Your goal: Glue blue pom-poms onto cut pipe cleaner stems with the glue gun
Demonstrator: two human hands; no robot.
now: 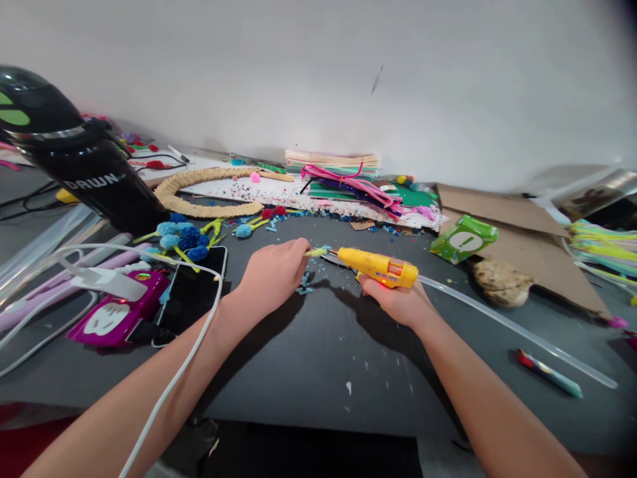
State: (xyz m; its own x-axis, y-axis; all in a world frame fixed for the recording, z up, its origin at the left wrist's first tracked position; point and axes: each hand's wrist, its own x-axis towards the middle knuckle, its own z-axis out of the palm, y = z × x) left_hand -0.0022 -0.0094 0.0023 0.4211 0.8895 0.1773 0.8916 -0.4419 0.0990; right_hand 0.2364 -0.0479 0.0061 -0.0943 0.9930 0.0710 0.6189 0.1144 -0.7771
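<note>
Phone (192,292) right of power bank (122,315)

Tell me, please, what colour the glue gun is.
The glue gun is yellow, best seen in the head view.

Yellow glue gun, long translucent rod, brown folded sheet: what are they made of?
Yellow glue gun: likely hard moulded plastic, slight sheen, uniform colour.
Long translucent rod: probably hot-melt glue, smooth; cloudy-clear, running from the gun's rear.
Brown folded sheet: looks like matte cardboard; flat brown face, straight crease.
</note>
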